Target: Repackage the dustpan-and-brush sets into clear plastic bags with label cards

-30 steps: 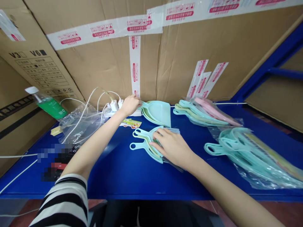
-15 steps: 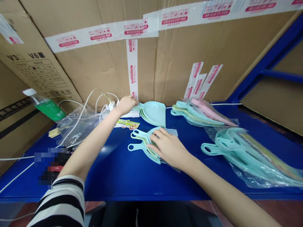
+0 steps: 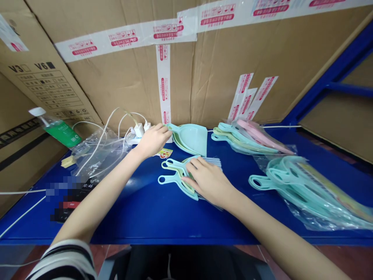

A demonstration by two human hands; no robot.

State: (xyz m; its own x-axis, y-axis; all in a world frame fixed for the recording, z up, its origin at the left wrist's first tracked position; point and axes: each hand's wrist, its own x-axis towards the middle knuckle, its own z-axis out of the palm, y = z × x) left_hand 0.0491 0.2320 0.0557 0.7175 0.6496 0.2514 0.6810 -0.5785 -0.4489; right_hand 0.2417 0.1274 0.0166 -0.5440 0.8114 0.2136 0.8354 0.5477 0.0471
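I have the hand brushes just in front of the dustpan stack, both outside any bag as far as I can see. My right hand lies over the brushes, thumb apart from the fingers; I can't tell whether it grips. My left hand is at the stack's handle end, fingers bent close together, hold unclear. Right of the stack, the far bundle and near bundle look already bagged; crumpled plastic lies left.
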